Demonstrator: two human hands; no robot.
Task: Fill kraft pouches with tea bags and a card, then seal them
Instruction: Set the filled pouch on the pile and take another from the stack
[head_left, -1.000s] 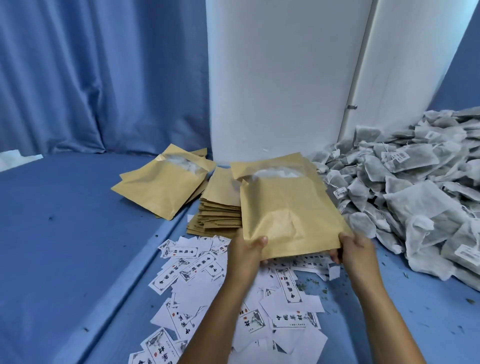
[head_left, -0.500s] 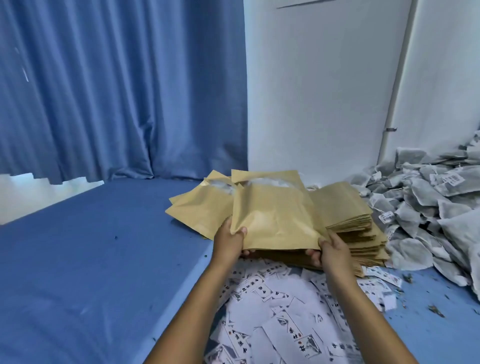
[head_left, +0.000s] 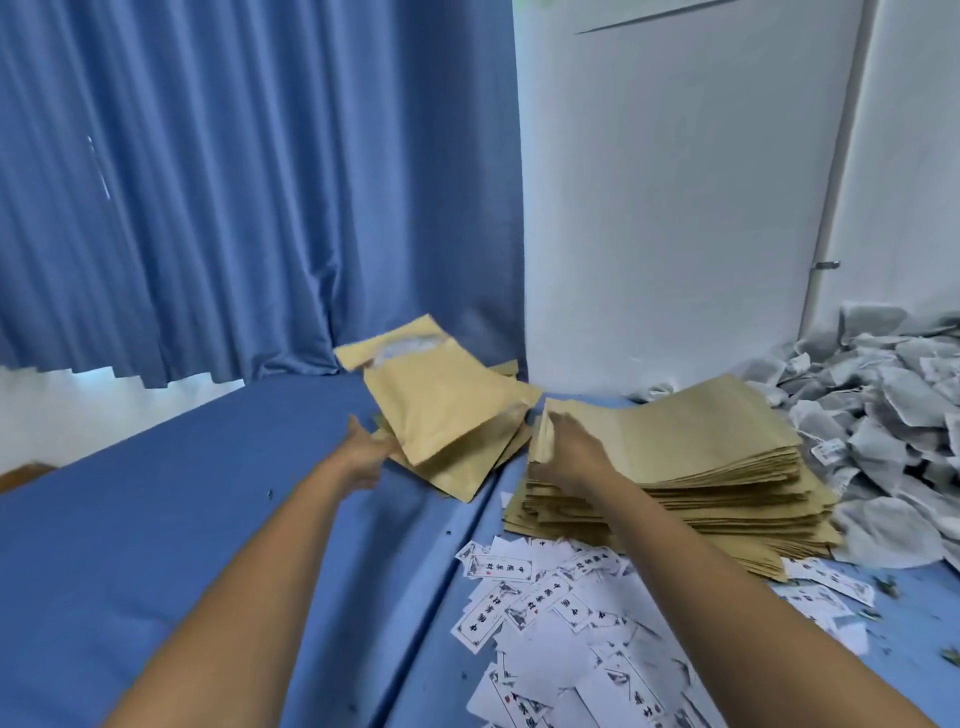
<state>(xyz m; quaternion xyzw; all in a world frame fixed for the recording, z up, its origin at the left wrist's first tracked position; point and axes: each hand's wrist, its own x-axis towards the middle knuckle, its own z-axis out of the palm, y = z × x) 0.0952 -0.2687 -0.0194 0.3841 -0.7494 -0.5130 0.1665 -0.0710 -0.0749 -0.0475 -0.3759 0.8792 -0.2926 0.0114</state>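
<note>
A filled kraft pouch (head_left: 441, 405) with a clear window near its top hangs tilted over the pile of filled pouches (head_left: 467, 480) on the blue surface. My left hand (head_left: 366, 449) holds it at its lower left corner. My right hand (head_left: 569, 457) rests on the tall stack of empty kraft pouches (head_left: 717, 441) and pinches the lifted left edge of the top one. Printed white cards (head_left: 550, 618) lie scattered in front of the stack. A heap of grey tea bags (head_left: 883, 415) lies to the right.
A blue cloth (head_left: 182, 519) covers the surface, with a seam running toward me between the two piles. Blue curtains (head_left: 234, 182) hang behind on the left, and white panels (head_left: 675, 208) stand at the back. Tea crumbs (head_left: 883, 587) lie at the right.
My right hand let go of the filled pouch and went to the empty stack's top pouch. My left hand carried the filled pouch left onto the pile. The view swung left.
</note>
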